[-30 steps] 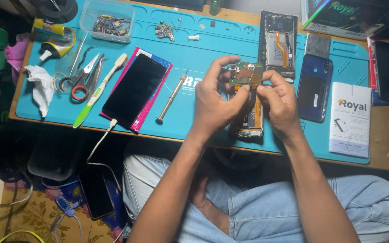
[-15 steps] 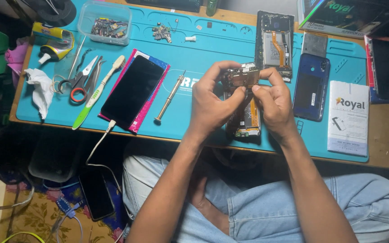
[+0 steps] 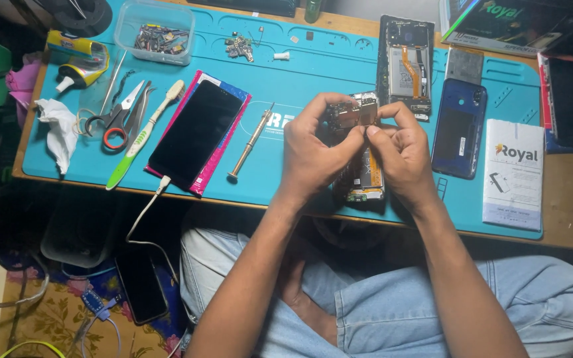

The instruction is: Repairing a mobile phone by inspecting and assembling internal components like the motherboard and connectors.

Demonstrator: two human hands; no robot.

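Both hands, left hand and right hand, pinch a small circuit board, lifted clear of the opened phone lying just beneath the grip (board out, refitting apparently remains); a screwdriver lies left.

A wooden worktop carries a blue mat. On the mat lie scissors, a toothbrush, a black phone, a screwdriver, a clear box and a white packet.
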